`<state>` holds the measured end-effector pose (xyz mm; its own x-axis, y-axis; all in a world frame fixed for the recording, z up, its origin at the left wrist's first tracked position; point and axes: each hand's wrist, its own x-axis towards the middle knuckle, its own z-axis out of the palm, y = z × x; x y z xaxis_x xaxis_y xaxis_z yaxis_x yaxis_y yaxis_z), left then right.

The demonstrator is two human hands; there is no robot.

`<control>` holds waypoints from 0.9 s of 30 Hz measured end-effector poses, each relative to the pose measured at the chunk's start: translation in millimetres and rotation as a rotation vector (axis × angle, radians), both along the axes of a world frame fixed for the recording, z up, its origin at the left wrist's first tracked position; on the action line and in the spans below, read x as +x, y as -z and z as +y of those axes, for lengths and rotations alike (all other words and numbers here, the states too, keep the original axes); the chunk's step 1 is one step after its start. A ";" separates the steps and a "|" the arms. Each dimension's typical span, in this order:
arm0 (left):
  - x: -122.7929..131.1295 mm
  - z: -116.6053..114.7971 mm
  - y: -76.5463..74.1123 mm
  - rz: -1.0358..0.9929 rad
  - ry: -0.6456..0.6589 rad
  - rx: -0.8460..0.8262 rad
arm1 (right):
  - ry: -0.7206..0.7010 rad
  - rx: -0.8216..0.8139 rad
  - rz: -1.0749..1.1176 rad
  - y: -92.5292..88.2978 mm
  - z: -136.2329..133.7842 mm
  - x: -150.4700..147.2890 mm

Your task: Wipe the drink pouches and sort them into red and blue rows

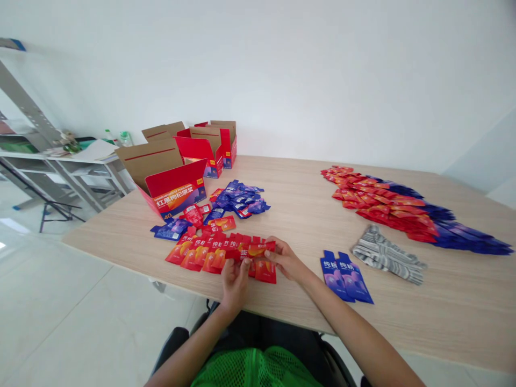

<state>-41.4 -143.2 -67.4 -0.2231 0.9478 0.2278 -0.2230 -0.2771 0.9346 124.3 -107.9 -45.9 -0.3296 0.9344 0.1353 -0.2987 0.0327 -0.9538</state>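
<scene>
Between my two hands a red sachet is held sideways, just above a row of red sachets that overlap along the table's front edge. My left hand pinches its lower left part with thumb and fingers. At its right end my right hand grips it, fingers closed. To the right of my right forearm lie two blue sachets, side by side and overlapping. Beyond the row is a loose heap of blue sachets, with a few red sachets mixed in near it.
Open red cartons with brown flaps stand at the back left. Grey striped gloves lie right of the blue pair. Overlapping rows of red sachets and blue sachets fan across the table's right side. A white desk stands beyond, left.
</scene>
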 end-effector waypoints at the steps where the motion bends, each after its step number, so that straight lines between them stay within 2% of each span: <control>1: -0.2 0.9 1.3 0.026 -0.026 -0.019 | -0.003 0.036 -0.065 0.1 -0.8 0.2; 5: -2.3 1.5 5.5 0.105 -0.001 -0.031 | -0.013 0.155 -0.299 0.1 -0.8 2.0; 11: -4.6 -0.4 5.4 0.207 0.032 -0.046 | 0.057 0.273 -0.472 0.7 -0.5 -3.0; 15: -3.7 -0.9 -1.8 0.190 0.038 -0.043 | 0.097 0.296 -0.469 2.5 -1.1 -6.5; 20: -2.8 -3.3 -7.0 0.306 0.114 0.013 | 0.171 0.287 -0.420 4.9 -1.9 -8.6; 27: -2.0 -6.9 -5.7 0.382 0.122 0.065 | 0.031 0.276 -0.315 2.6 -8.3 -11.1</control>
